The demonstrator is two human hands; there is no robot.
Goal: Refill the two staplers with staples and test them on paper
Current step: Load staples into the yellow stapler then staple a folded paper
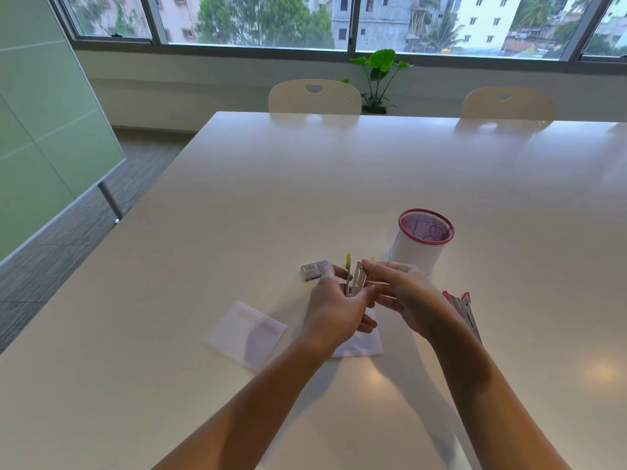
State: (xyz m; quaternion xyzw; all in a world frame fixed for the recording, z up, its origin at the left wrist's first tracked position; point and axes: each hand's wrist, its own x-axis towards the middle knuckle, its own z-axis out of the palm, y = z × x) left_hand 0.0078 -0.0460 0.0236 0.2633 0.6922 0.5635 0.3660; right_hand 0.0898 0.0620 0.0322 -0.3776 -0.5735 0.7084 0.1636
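A yellow stapler (354, 278) is held up above the white table, swung open so its metal magazine shows. My left hand (334, 308) grips its lower end. My right hand (402, 293) pinches the top of the metal part with fingertips. A small staple box (312, 270) lies just behind my left hand. A red stapler (463, 308) lies open on the table to the right, partly hidden by my right wrist. Two pieces of white paper lie on the table: one (247, 334) to the left, another (359, 344) under my hands.
A white mesh pen cup with a red rim (422, 240) stands behind my right hand. The table (305, 184) stretches far back to two cream chairs (315, 96) and a potted plant (381, 79) under the windows. A glass board (51, 113) stands on the left.
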